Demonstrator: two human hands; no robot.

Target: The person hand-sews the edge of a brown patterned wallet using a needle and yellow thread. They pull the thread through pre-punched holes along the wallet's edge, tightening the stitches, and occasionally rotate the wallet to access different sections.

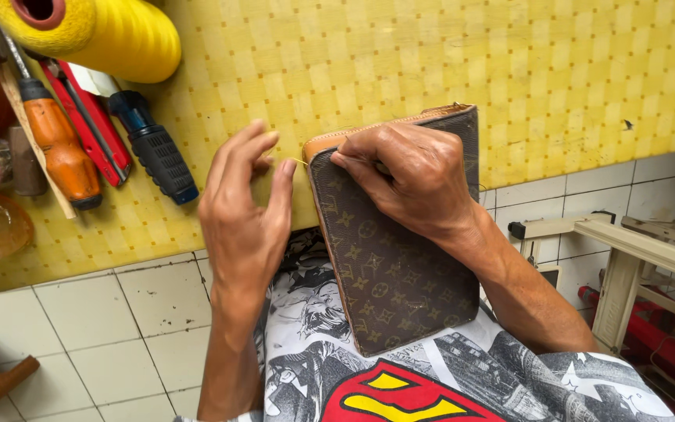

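A dark brown patterned wallet point(384, 273) with a tan leather edge stands upright on my lap against the yellow checked mat point(447, 55). My right hand point(412, 176) grips its top edge, fingers pinched at the tan corner. My left hand point(245, 211) is just left of the wallet, fingertips pinching a thin yellow thread point(298, 162) that runs to the wallet's top corner.
A yellow thread spool point(103, 31) lies at top left. Below it lie an orange-handled screwdriver point(56, 144), a red utility knife point(91, 129) and a black-handled tool point(154, 148). White floor tiles point(119, 328) lie under the mat. A pale wooden frame point(626, 258) stands at right.
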